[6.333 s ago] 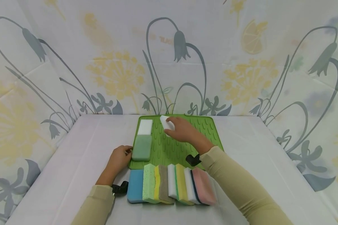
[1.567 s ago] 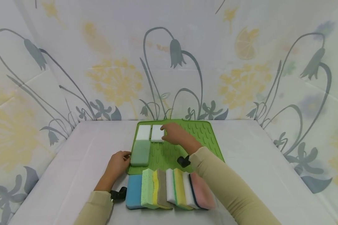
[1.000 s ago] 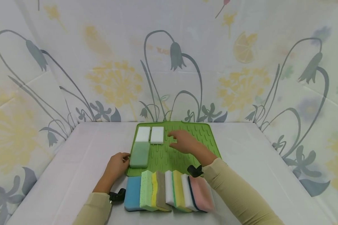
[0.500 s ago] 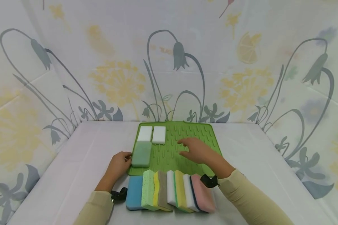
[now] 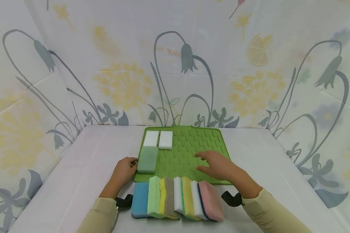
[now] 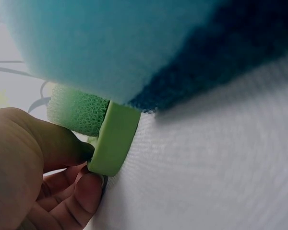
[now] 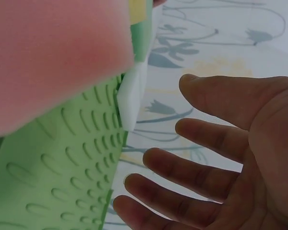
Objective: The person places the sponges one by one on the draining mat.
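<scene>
1. At the left edge of the flat, green, rubbery-looking mat with raised ridges (image 5: 178, 161): the left hand (image 5: 124, 168), pinching the rim between thumb and fingers.
2. Over the mat's right side: the right hand (image 5: 218, 165), holding nothing, fingers spread and thumb well apart.
3. In the mat's far left corner, side by side: two white, rectangular, foam-like blocks (image 5: 165, 139).
4. Just nearer, along the mat's left edge: a green, rounded rectangular, coarse foam sponge (image 5: 147, 160).
5. Along the mat's near edge: a leaning row of multicoloured foam sponges (image 5: 169, 197), from a blue, rounded rectangular sponge (image 5: 140, 199) at the left to a pink, soft-looking foam sponge (image 5: 211, 200) at the right.
6. Mat: probably floppy, grippy and tough; best held at the rim.
7. Sponges: likely feather-light, squashy; best pinched lightly across the long sides. Blocks: perhaps more crumbly, so gentler at the edges.
</scene>
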Demonstrator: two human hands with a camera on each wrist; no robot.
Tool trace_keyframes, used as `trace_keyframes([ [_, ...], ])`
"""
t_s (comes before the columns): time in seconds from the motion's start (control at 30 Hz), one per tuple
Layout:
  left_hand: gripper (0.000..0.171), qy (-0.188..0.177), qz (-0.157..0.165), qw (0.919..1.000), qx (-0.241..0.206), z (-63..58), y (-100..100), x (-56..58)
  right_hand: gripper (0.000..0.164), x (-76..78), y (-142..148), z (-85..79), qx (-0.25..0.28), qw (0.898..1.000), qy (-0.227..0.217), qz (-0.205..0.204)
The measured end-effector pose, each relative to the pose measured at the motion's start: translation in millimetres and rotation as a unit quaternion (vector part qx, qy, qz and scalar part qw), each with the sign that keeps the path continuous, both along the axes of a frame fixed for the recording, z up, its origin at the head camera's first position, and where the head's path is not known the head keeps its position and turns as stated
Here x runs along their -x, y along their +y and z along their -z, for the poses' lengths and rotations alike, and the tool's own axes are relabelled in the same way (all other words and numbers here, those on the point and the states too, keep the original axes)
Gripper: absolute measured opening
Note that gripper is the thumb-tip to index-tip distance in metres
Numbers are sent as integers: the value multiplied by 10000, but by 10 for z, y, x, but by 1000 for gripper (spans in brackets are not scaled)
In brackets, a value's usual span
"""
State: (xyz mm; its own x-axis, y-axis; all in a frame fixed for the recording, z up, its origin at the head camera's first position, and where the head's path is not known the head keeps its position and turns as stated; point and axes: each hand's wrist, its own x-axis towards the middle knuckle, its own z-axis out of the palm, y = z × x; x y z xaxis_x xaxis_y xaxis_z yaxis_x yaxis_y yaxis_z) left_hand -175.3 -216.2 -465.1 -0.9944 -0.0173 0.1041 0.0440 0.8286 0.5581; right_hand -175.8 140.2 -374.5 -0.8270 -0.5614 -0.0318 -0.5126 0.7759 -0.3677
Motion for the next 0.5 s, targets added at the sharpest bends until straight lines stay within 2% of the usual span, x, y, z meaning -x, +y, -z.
trace_keyframes([
  [0.17,33,-155,-26,9999,-23,9,2,31,44,-93,128,12,92,9999,-35,72],
  [0.5,33,-237,-101,9996,66,27,-5,26,31,-240,276,49,361,9983,-429,148],
])
